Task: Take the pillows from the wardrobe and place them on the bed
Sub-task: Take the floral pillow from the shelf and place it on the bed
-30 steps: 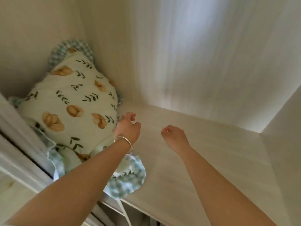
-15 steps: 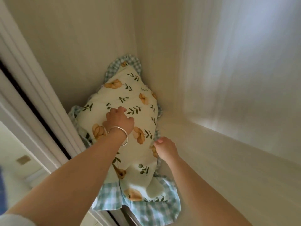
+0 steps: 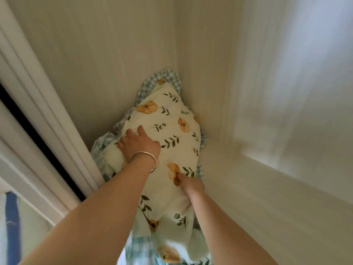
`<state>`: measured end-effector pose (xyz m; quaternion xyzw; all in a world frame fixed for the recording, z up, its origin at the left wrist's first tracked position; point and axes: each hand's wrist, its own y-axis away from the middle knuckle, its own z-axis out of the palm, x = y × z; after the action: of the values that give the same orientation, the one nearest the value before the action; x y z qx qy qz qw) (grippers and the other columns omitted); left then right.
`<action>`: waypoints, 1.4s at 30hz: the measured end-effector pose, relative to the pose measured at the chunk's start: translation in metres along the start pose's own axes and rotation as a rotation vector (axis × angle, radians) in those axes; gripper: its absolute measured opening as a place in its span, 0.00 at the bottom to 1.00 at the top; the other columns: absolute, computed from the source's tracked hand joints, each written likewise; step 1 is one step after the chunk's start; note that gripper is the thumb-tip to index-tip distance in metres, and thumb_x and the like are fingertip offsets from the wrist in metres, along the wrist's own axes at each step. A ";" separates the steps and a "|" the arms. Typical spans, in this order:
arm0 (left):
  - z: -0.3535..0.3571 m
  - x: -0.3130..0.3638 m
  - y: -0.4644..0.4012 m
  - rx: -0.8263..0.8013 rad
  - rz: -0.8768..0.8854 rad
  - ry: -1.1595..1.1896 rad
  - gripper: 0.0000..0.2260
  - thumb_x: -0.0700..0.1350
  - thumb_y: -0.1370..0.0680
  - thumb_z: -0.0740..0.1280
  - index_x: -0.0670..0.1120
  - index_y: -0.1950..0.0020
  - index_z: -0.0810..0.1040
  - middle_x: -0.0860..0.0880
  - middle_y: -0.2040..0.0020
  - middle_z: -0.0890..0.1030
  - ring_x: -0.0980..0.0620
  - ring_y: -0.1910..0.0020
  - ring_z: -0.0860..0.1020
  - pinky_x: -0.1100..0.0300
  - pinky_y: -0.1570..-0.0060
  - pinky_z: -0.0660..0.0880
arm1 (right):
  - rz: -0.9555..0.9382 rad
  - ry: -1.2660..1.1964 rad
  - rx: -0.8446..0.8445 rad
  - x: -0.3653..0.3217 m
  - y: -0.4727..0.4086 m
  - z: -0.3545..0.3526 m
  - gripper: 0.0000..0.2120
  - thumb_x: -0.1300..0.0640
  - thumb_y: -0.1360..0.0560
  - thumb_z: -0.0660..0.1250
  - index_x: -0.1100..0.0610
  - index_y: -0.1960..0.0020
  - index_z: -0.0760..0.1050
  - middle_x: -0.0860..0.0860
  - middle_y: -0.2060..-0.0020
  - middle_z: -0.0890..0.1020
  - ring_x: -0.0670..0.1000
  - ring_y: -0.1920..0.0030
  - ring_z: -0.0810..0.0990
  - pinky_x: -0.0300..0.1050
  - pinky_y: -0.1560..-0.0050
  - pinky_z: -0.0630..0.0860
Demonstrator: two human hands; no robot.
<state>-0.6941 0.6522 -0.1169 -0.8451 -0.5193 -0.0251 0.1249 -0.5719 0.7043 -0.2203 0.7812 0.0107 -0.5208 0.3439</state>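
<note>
A cream pillow printed with orange flowers and green leaves, edged by a blue-green checked frill, lies in the back left corner of a wardrobe shelf. My left hand, with a silver bangle on the wrist, presses onto the pillow's left side and its fingers dig into the fabric. My right hand pinches the pillow's cover near an orange flower at its right edge. The pillow's near end hangs over the shelf's front edge between my forearms.
Pale wood-grain wardrobe walls close in the shelf at the back and left. A white sliding-door frame with a dark gap runs along the left. Something with a blue stripe shows at the lower left.
Both hands reached from open air onto the pillow and took hold of it. The view swung left, bringing the pillow toward the middle of the frame.
</note>
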 end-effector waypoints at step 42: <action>0.116 -0.014 0.091 -0.579 -0.273 0.541 0.47 0.69 0.36 0.68 0.40 0.28 0.61 0.38 0.30 0.67 0.37 0.32 0.67 0.44 0.34 0.66 | 0.138 0.127 0.357 0.057 0.027 -0.150 0.54 0.29 0.41 0.69 0.57 0.26 0.54 0.59 0.30 0.66 0.62 0.31 0.66 0.59 0.32 0.65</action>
<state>-0.6300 0.6283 -0.2483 -0.7317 -0.5465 -0.4073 0.0093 -0.4149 0.7461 -0.2195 0.8600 -0.1139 -0.4392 0.2335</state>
